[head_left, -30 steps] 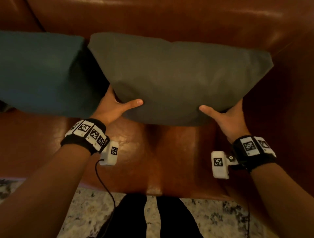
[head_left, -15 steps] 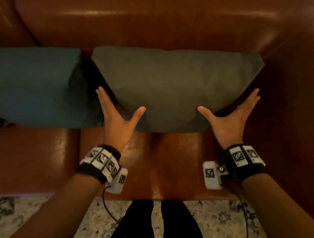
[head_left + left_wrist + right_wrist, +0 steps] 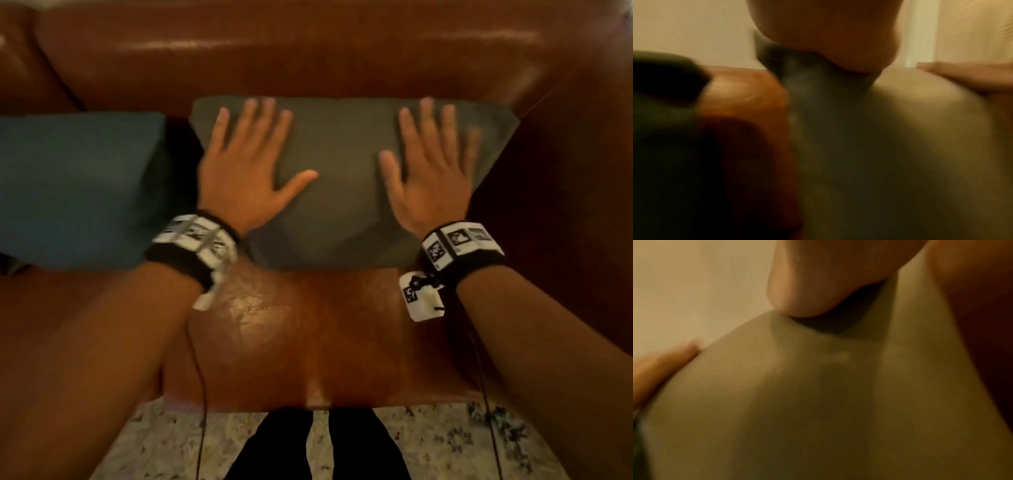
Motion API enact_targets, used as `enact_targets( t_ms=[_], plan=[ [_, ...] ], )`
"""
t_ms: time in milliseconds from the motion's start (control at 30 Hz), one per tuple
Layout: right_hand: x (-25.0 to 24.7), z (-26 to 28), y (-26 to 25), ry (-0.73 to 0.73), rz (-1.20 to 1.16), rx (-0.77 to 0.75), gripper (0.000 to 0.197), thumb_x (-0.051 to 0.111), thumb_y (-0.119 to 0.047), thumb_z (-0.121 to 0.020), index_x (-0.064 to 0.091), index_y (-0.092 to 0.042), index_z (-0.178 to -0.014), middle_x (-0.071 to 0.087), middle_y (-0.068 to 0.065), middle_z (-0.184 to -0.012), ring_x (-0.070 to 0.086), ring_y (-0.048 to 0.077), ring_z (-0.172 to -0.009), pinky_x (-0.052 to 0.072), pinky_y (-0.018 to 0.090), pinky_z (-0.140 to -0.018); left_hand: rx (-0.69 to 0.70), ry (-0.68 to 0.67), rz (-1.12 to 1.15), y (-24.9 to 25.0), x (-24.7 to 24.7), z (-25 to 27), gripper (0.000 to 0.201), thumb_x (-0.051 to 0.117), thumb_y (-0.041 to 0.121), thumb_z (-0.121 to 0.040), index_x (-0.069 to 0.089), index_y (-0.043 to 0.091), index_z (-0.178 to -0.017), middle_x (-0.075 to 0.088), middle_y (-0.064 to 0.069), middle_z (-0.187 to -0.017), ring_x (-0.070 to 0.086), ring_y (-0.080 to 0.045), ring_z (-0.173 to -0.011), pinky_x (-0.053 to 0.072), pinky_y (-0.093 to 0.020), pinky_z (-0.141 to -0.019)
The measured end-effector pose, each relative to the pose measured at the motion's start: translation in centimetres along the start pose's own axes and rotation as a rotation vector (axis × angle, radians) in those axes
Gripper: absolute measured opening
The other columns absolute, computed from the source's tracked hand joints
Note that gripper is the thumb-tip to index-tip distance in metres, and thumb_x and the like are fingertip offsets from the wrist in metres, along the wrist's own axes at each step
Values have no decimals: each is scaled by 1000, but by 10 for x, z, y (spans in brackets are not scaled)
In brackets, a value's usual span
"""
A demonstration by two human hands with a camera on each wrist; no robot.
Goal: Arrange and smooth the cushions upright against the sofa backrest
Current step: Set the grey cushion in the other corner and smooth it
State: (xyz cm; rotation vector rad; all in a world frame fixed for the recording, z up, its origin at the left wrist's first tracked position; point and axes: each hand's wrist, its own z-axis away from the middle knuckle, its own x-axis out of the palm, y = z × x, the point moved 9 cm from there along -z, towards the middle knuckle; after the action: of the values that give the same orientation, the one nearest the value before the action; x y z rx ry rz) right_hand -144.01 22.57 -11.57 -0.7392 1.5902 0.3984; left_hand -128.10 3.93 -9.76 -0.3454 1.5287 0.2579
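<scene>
A grey cushion [image 3: 342, 192] stands upright against the brown leather sofa backrest [image 3: 308, 58]. My left hand [image 3: 246, 161] lies flat on the cushion's left half, fingers straight and spread. On its right half my right hand [image 3: 431, 164] lies flat the same way. A teal cushion [image 3: 75, 185] stands against the backrest just left of the grey one. In the left wrist view the grey cushion [image 3: 890, 146] fills the blurred frame below my palm. The right wrist view shows the grey cushion [image 3: 818, 402] under my palm and thumb.
The brown leather seat [image 3: 291, 335] runs in front of the cushions. The sofa arm [image 3: 575, 205] rises at the right. A patterned rug [image 3: 144, 442] and my dark trouser legs [image 3: 315, 448] lie below the seat's front edge.
Both hands let go of the grey cushion's lower corners, opened, and moved up onto its front face. The cushion went from held and tilted to standing against the backrest.
</scene>
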Motion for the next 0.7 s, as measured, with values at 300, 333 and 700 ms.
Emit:
enact_targets(
  t_ms=[300, 333, 700],
  plan=[
    [-10, -23, -30, -100, -42, -167, 64, 22, -63, -105, 39, -32, -158, 29, 2, -169, 18, 28, -159, 8, 52, -128, 118, -154, 94, 10, -8, -40, 91, 13, 79, -98, 17, 17, -165, 21, -5, -171, 20, -22, -158, 9, -46, -129],
    [-5, -26, -28, -158, -33, -190, 67, 17, -68, -103, 39, -36, -157, 30, 0, -169, 19, 28, -158, 9, 52, -128, 127, -230, 88, 9, -1, -43, 95, 8, 83, -94, 19, 21, -165, 23, -2, -171, 21, -21, -158, 10, -47, -129],
    [-21, 22, -21, -77, 55, -466, 70, 34, -56, -106, 25, -17, -164, 15, 13, -172, 13, 35, -159, 9, 59, -127, 177, 45, 96, 14, -31, 9, 83, 30, 63, -104, 23, 5, -162, 17, -17, -171, 11, -33, -159, 9, -51, -129]
  ],
)
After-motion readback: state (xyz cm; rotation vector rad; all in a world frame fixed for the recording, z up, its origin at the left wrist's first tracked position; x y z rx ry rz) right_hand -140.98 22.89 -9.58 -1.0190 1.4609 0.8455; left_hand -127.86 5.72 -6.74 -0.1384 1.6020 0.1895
